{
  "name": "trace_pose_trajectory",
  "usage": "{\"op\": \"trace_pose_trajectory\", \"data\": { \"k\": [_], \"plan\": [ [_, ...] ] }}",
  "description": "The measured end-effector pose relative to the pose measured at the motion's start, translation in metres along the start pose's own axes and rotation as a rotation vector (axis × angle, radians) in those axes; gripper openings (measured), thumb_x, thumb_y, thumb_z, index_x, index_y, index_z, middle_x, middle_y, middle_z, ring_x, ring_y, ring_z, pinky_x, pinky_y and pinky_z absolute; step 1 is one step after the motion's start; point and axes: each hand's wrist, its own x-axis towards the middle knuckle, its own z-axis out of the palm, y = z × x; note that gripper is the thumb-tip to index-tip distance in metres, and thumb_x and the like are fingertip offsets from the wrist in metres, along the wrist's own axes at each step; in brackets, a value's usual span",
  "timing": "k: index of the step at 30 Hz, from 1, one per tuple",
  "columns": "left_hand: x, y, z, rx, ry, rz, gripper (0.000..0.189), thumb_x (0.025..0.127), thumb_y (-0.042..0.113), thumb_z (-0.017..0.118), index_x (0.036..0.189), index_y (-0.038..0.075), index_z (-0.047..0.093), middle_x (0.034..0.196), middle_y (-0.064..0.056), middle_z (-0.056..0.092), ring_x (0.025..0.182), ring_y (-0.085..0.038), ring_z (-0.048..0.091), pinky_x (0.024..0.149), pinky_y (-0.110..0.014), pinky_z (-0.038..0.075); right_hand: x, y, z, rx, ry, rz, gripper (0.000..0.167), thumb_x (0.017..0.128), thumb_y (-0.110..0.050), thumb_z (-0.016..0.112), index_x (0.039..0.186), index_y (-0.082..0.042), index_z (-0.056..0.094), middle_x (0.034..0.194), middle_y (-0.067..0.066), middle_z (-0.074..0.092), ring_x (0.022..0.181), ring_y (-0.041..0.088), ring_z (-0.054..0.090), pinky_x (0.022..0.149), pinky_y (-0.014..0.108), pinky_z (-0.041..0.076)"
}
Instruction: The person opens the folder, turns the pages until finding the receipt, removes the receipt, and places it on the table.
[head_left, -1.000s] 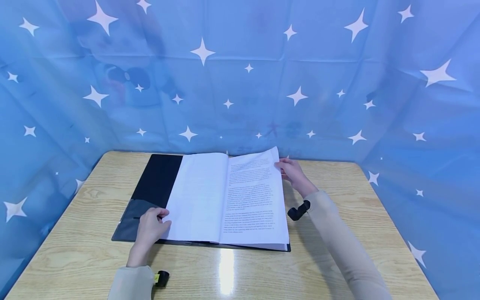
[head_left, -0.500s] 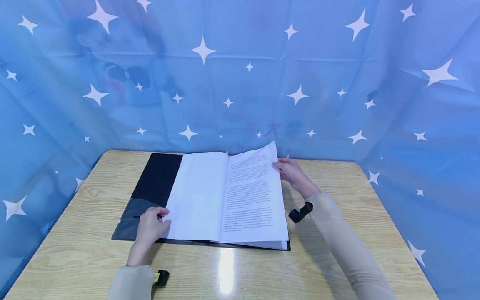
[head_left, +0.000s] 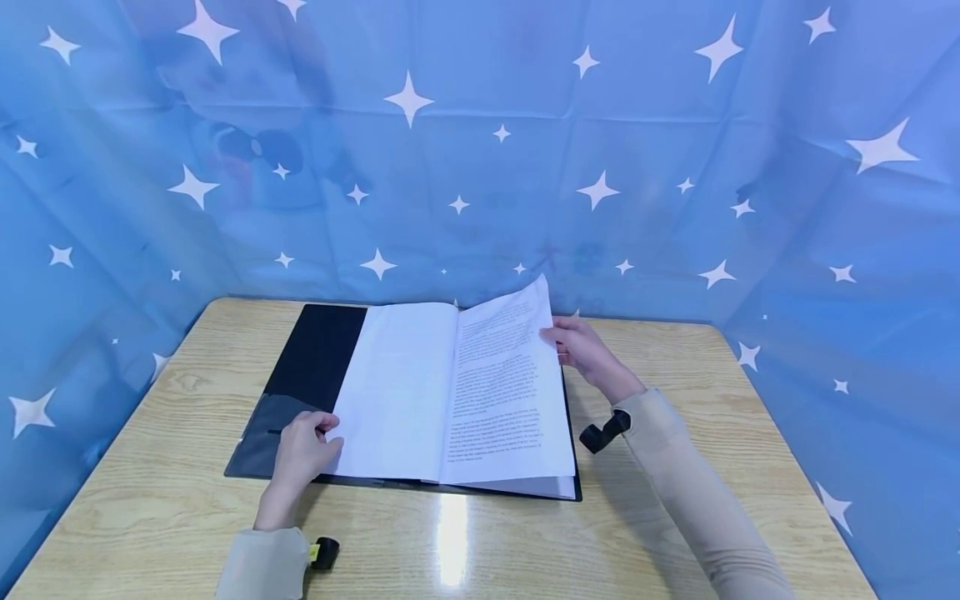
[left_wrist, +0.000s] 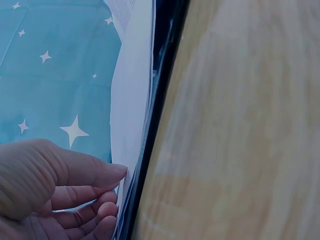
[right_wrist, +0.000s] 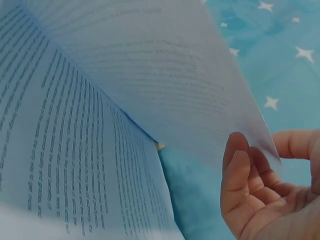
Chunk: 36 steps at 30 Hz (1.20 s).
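Note:
A black folder [head_left: 318, 354] lies open on the table with white papers inside. My left hand [head_left: 300, 454] is at the left page's [head_left: 397, 383] outer edge near its lower corner; in the left wrist view the thumb and curled fingers hold the edge of the paper [left_wrist: 132, 100]. My right hand [head_left: 588, 354] pinches the outer edge of a printed sheet [head_left: 498, 392] on the right side. That sheet is lifted and bowed, its upper corner raised highest. Beneath the raised sheet, another printed page [right_wrist: 85, 150] shows in the right wrist view.
The wood-grain table [head_left: 150, 467] extends on both sides of the folder and in front of it. A blue curtain with white stars [head_left: 480, 167] hangs behind the table and along both sides. A dark translucent pocket [head_left: 258, 442] covers the folder's lower left.
The right hand has drawn the printed sheet's edge slightly up and to the left, so its upper corner stands higher and more of the page below shows. The left hand keeps its place.

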Motion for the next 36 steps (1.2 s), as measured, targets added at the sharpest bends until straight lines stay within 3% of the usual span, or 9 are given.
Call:
{"op": "trace_pose_trajectory", "data": {
  "k": [11,21,29,36],
  "plan": [
    [0.000,0.001,0.000,-0.001,0.005,0.013,0.022,0.073,-0.001,0.067,0.094,-0.007,0.066,0.082,-0.014,0.054,0.069,-0.022,0.048,0.060,-0.031,0.040,-0.008,-0.010,0.010,0.009,-0.050,-0.024,0.042,0.095,-0.016,0.051,0.129,0.007,0.045,0.092,0.002,0.064,0.076,0.013,0.063,0.067,0.028,0.050],
    [0.000,0.001,-0.001,0.003,0.008,0.008,0.022,0.073,0.000,0.067,0.095,-0.007,0.066,0.082,-0.013,0.054,0.069,-0.022,0.049,0.060,-0.031,0.039,-0.009,-0.020,0.025,0.077,-0.049,-0.033,0.011,0.093,-0.013,0.052,0.098,-0.003,0.049,0.078,0.001,0.057,0.065,0.011,0.056,0.060,0.026,0.046],
    [-0.001,0.001,0.000,-0.002,0.006,0.012,0.023,0.074,-0.001,0.067,0.095,-0.007,0.066,0.084,-0.014,0.055,0.070,-0.022,0.049,0.060,-0.031,0.040,-0.009,-0.025,0.037,0.150,-0.060,-0.077,0.007,0.093,-0.010,0.052,0.092,-0.004,0.052,0.076,0.001,0.058,0.064,0.012,0.053,0.061,0.026,0.045],
    [-0.002,0.001,0.000,-0.001,0.013,0.018,0.022,0.074,-0.001,0.067,0.095,-0.007,0.066,0.083,-0.013,0.055,0.069,-0.022,0.049,0.060,-0.031,0.040,-0.010,-0.031,0.049,0.196,-0.069,-0.103,0.009,0.092,-0.009,0.052,0.096,-0.002,0.053,0.081,0.002,0.060,0.067,0.012,0.055,0.062,0.026,0.044]
  ]
}}
